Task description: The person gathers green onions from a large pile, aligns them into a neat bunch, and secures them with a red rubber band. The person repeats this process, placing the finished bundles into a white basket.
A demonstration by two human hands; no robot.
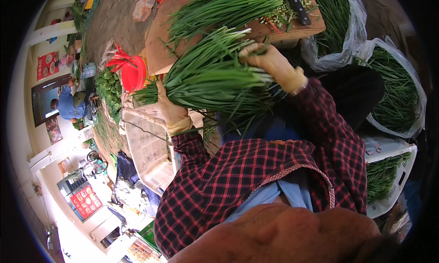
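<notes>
A large bunch of garlic chives [212, 81] spreads in front of me, its white stem ends towards the right. My left hand [173, 108], in a pale rubber glove, is closed around the leafy end. My right hand [269, 62], gloved too, is curled at the stem side with a few green leaves at its fingers; it is slightly blurred. Beyond, another chive bunch [233, 9] lies on a wooden board [161, 39]. A knife [299, 10] with a black handle rests among cut stem ends [279, 15] at the board's right end.
Clear plastic bags of chives [394, 91] [331, 19] stand right, above a white crate [394, 197]. Red ties [120, 58] lie by a red container [133, 74] at left. A pale plastic basket [147, 143] stands near my left arm. A person [70, 103] is farther off.
</notes>
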